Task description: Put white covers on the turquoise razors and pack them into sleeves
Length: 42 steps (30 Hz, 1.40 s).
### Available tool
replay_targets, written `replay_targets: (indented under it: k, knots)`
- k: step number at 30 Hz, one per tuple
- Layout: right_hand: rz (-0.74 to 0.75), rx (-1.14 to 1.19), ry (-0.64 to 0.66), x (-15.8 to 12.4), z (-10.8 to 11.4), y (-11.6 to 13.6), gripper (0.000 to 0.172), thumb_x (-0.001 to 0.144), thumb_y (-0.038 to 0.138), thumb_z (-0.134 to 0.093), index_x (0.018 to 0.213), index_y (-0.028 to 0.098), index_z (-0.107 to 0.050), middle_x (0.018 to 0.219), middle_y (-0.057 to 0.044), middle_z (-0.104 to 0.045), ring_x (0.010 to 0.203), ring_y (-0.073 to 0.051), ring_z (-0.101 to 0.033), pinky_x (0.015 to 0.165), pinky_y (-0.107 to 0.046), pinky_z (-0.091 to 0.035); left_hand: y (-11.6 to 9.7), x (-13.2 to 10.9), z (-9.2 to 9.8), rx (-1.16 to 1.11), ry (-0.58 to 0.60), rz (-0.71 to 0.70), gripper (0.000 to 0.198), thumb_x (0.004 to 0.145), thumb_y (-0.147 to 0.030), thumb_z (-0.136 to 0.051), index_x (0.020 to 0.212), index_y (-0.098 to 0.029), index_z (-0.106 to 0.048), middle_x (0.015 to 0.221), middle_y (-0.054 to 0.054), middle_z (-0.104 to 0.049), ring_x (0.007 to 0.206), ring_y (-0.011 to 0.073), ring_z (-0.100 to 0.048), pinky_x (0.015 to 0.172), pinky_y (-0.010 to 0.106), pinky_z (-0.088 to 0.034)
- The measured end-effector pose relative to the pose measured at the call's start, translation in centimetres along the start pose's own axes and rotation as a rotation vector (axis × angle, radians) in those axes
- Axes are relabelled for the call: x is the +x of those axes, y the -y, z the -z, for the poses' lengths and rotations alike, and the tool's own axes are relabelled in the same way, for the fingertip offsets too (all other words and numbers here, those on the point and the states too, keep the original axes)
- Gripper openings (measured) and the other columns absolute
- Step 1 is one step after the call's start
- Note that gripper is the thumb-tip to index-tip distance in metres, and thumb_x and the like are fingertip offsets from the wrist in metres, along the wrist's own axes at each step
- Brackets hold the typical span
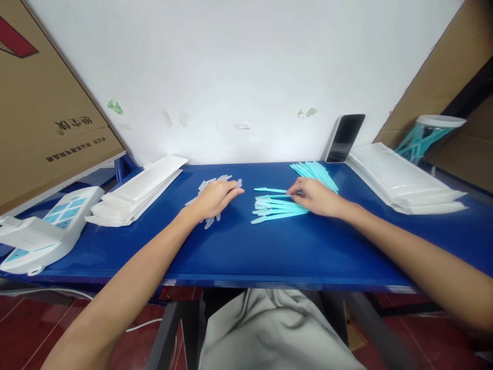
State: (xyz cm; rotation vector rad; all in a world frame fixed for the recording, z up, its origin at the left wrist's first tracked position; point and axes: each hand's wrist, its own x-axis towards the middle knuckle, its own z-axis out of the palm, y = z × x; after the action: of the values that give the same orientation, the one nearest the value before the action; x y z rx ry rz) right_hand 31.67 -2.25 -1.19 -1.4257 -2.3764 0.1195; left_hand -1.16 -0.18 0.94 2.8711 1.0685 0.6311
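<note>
Blue table (269, 252) against a white wall (231, 61); phone (344, 137) propped on the wall is the reference.

- Loose teal heap (316, 170) lies just in front of the phone. Teal sticks (273, 208) lie nearer the person and left of it, side by side and roughly parallel, probably so each can be taken singly.
- Right hand (318, 198) rests between heap and row, fingers curled, tips closed on the end of one stick in the row.
- Left hand (213, 200), well left of the phone, lies palm down and spread flat on the clear pieces (215, 180). Each hand sits on its own pile.
- White pouches (400, 180) are stacked just right of the phone, and a second stack (138, 190) lies far left, both within arm's reach.

Hard to read: whether the left palm grips a piece, the pinch under the right fingers, and the shape of the clear pieces.
</note>
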Motion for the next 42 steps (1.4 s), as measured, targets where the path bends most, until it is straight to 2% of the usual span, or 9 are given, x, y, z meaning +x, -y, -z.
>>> replay_targets:
  k: [6,9,13,16,21,25,29,34,42]
  knots:
    - [-0.029,-0.002,-0.133,-0.2,0.8,1.3,0.026,0.089,0.036,-0.054,0.088,0.020,-0.075,0.076,-0.005,-0.066,0.067,-0.020,-0.059,0.068,-0.033,-0.045,-0.1,0.1,0.1,-0.021,-0.037,-0.010,0.046,0.108,-0.046,-0.030,0.075,-0.020,-0.050,0.074,0.003,-0.060,0.067,0.0181,-0.056,0.066,0.031,-0.038]
    - [-0.037,0.095,-0.191,-0.5,1.5,2.4,0.025,0.089,0.038,-0.055,0.085,0.020,-0.072,0.056,0.002,-0.053,0.051,-0.015,-0.049,0.059,-0.030,-0.040,0.0,0.2,-0.1,-0.046,-0.046,-0.054,0.041,0.107,-0.046,-0.035,0.082,-0.020,-0.054,0.081,0.003,-0.063,0.072,0.0184,-0.057,0.068,0.031,-0.039]
    - [-0.047,0.188,-0.270,-1.0,1.9,3.5,0.020,0.085,0.037,-0.058,0.077,0.021,-0.067,0.051,0.005,-0.043,0.047,-0.013,-0.042,0.053,-0.028,-0.035,-0.2,0.0,0.0,-0.025,-0.060,0.000,0.039,0.109,-0.043,-0.028,0.084,-0.021,-0.049,0.081,0.004,-0.059,0.070,0.0187,-0.054,0.067,0.032,-0.039]
    - [-0.028,0.181,-0.310,-1.1,1.8,3.7,0.019,0.086,0.037,-0.060,0.077,0.022,-0.067,0.056,0.003,-0.046,0.052,-0.014,-0.044,0.056,-0.029,-0.038,-0.3,-0.2,0.2,-0.036,-0.064,0.008,0.041,0.109,-0.042,-0.020,0.082,-0.022,-0.044,0.078,0.004,-0.056,0.070,0.0193,-0.053,0.068,0.033,-0.040]
    - [0.118,0.193,-0.312,-0.8,1.4,3.0,0.023,0.094,0.038,-0.054,0.086,0.022,-0.068,0.090,-0.009,-0.066,0.078,-0.023,-0.060,0.070,-0.036,-0.047,-0.3,0.0,0.2,-0.041,-0.069,-0.050,0.046,0.109,-0.043,-0.023,0.078,-0.020,-0.049,0.076,0.004,-0.058,0.070,0.0181,-0.053,0.069,0.033,-0.041]
    - [0.054,0.218,-0.226,-0.7,1.0,2.5,0.024,0.099,0.037,-0.046,0.104,0.022,-0.064,0.087,-0.007,-0.072,0.077,-0.024,-0.066,0.071,-0.036,-0.048,-0.1,0.1,-0.1,-0.020,-0.091,-0.103,0.043,0.108,-0.045,-0.032,0.088,-0.019,-0.060,0.082,0.004,-0.065,0.075,0.0167,-0.058,0.075,0.031,-0.044]
    - [0.065,0.232,-0.184,-0.9,0.9,2.4,0.032,0.101,0.034,-0.040,0.124,0.020,-0.059,0.095,-0.008,-0.075,0.083,-0.025,-0.069,0.075,-0.037,-0.050,-0.2,0.0,0.0,0.019,-0.111,-0.086,0.040,0.108,-0.043,-0.034,0.092,-0.018,-0.061,0.083,0.004,-0.065,0.071,0.0154,-0.058,0.068,0.029,-0.042]
    - [0.097,0.153,-0.207,-1.1,1.2,2.9,0.028,0.101,0.037,-0.043,0.107,0.021,-0.065,0.093,-0.008,-0.073,0.077,-0.023,-0.064,0.071,-0.035,-0.047,-0.2,-0.1,0.4,0.102,-0.121,-0.108,0.035,0.109,-0.038,-0.032,0.096,-0.019,-0.058,0.084,0.003,-0.066,0.069,0.0147,-0.057,0.065,0.028,-0.039]
    - [0.173,0.105,-0.243,-1.3,1.0,3.5,0.024,0.101,0.034,-0.046,0.105,0.021,-0.065,0.098,-0.007,-0.073,0.073,-0.020,-0.062,0.067,-0.033,-0.044,-0.8,-0.1,0.3,0.128,-0.165,-0.230,0.033,0.109,-0.037,-0.036,0.105,-0.018,-0.063,0.088,0.004,-0.068,0.074,0.0155,-0.061,0.072,0.028,-0.043]
